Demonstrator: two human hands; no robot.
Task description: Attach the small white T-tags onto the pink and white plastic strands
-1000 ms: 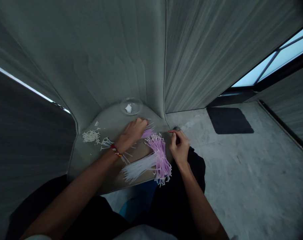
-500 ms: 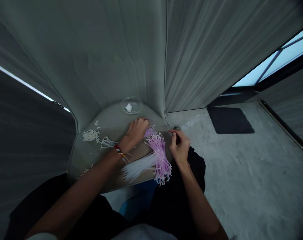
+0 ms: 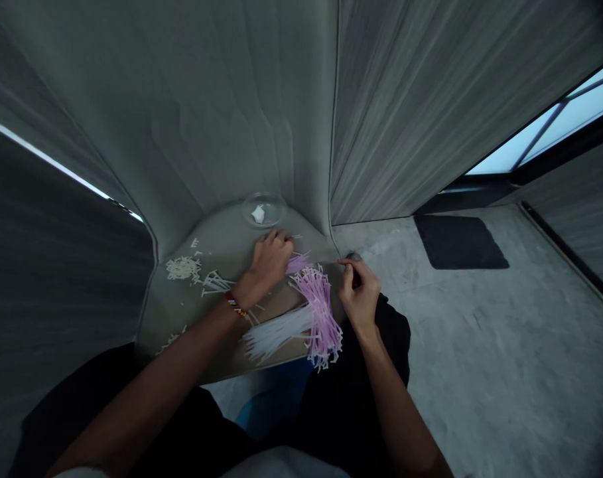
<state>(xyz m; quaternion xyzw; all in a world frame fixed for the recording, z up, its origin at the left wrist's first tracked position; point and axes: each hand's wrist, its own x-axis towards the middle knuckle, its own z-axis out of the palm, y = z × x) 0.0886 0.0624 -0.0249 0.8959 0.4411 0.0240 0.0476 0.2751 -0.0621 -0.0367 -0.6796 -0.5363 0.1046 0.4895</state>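
Observation:
Over the seat (image 3: pixel 221 232), my left hand (image 3: pixel 274 255) has its fingers curled down beside a small lilac bunch of sticks (image 3: pixel 298 263); anything in its fingers is hidden. My right hand (image 3: pixel 359 289), past the seat's right edge, pinches with thumb and forefinger something too small to make out. Between the hands and nearer me lies a large bundle of pink sticks with pale ends (image 3: pixel 320 312), crossing a bundle of white sticks (image 3: pixel 278 332). Loose white sticks (image 3: pixel 215 283) and a heap of small pale pieces (image 3: pixel 183 267) are left of my left hand.
A clear round dish (image 3: pixel 277 211) with a white scrap (image 3: pixel 258 214) stands at the seat's back. More small pale pieces (image 3: pixel 172 340) lie by my left forearm. A dark mat (image 3: pixel 460 241) is on the floor at the right. Something blue (image 3: pixel 268 405) shows below the seat.
My left hand has shifted slightly left and away from me, off the small lilac bunch. My right hand keeps its pinch in nearly the same place. The view has moved slightly.

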